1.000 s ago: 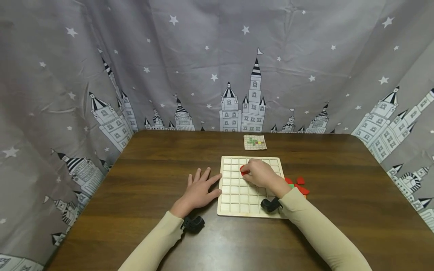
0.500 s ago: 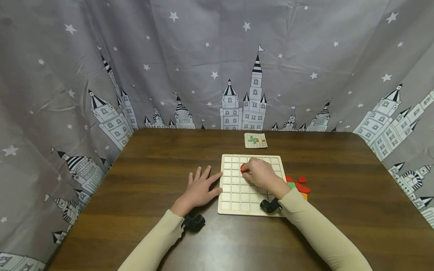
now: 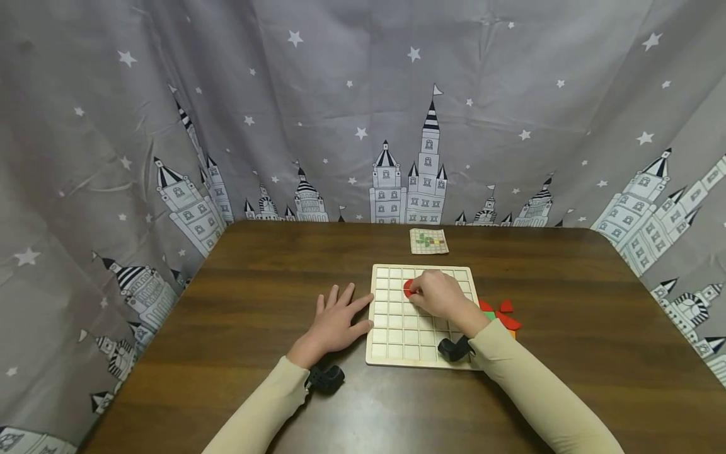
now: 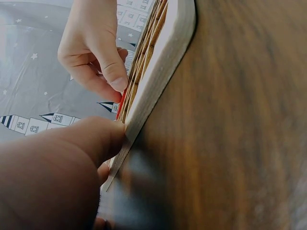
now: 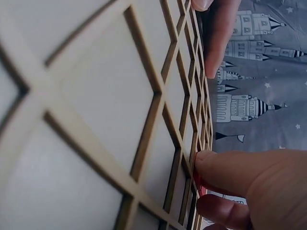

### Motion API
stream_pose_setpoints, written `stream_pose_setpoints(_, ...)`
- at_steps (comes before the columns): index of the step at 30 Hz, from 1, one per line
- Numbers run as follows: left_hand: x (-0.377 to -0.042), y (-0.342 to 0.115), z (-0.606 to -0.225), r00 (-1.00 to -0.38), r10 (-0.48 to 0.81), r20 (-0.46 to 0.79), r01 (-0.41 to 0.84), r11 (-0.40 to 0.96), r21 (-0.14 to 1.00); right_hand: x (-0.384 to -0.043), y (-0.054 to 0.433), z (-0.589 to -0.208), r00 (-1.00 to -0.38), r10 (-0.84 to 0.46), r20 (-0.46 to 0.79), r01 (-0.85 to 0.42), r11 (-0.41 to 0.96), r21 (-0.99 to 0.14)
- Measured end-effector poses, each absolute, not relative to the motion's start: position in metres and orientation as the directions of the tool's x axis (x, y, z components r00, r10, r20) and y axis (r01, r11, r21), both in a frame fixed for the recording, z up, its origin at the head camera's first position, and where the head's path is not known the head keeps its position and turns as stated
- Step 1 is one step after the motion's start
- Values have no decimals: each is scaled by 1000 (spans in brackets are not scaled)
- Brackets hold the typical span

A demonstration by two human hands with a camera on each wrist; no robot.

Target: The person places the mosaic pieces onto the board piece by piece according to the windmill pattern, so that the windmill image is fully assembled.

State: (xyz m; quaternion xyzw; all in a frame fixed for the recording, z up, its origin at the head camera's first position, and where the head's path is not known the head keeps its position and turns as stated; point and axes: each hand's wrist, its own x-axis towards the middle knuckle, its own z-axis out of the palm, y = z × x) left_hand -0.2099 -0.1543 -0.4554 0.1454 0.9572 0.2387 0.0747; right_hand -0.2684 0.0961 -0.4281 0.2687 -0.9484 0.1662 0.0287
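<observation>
A pale wooden grid board (image 3: 396, 335) lies on the table, divided into square cells by raised strips. Bent over its upper middle, my right hand (image 3: 443, 295) pinches a red piece (image 3: 408, 289) with thumb and fingers, low against the cells. Part of that piece is hidden by the fingers; in the right wrist view only a sliver of red (image 5: 198, 182) shows between thumb and finger. My left hand (image 3: 336, 323) lies spread at the board's left side, with thumb and index fingertip touching the edge. Seen from the left wrist, the left thumb (image 4: 103, 136) rests against the board's rim.
Right of the board lie loose red pieces (image 3: 507, 306), a green piece (image 3: 489, 314) and an orange one, partly behind the right forearm. A small card (image 3: 428, 241) with a coloured grid pattern sits behind the board. A grey curtain (image 3: 317, 113) hangs past the table's far edge.
The right fingers have shifted slightly to the right on the red piece, so more of it shows. The left hand stays at the board's edge. The head view has tilted a little.
</observation>
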Motion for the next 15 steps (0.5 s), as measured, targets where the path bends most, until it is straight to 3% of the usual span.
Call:
stream_pose_setpoints(8, -210, -155, -456, -947, 313, -70, 241, 839, 488, -271, 96, -432, -910, -397, 120, -413, 843, -344)
stream_pose_setpoints(15, -210, -155, -458, -946, 316, -76, 242, 841, 483, -272, 97, -433, -923, -365, 120, -383, 846, -372)
